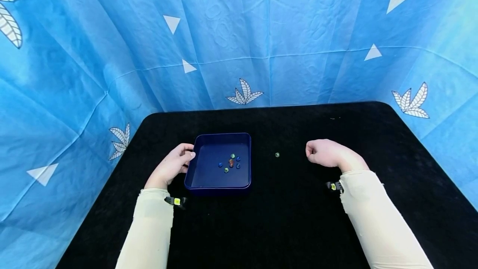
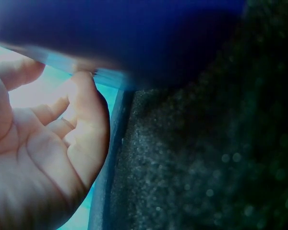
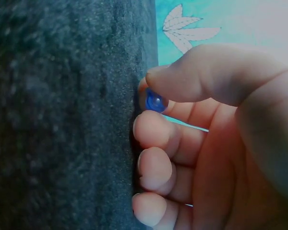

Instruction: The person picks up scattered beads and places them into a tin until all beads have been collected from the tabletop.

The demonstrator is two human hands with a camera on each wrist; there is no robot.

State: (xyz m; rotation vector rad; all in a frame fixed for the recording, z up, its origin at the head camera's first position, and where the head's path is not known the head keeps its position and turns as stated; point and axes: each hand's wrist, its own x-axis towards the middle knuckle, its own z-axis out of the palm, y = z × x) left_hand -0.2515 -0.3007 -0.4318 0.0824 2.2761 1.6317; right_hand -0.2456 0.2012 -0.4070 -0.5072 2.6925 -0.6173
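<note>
A shallow dark blue square tray [image 1: 204, 152] stands left of centre in the head view, with several small glass marbles [image 1: 226, 170] in green, blue and orange lying in it. My left hand [image 1: 174, 165] holds the tray by its left wall, thumb on the near side of the rim. In the left wrist view its fingertips meet the tray's blue side [image 2: 134, 43]. Right of the tray, my right hand [image 1: 328, 152] is low over the table and pinches a blue marble [image 3: 156, 101] between thumb and index finger. Between tray and right hand lies a lone greenish marble [image 1: 277, 155].
A black cloth-covered table [image 1: 284, 219] carries everything. Behind and beside it hangs a blue curtain [image 1: 298, 24] with white leaf and triangle prints. Tiny yellowish marks [image 1: 332, 118] show near the table's far right edge.
</note>
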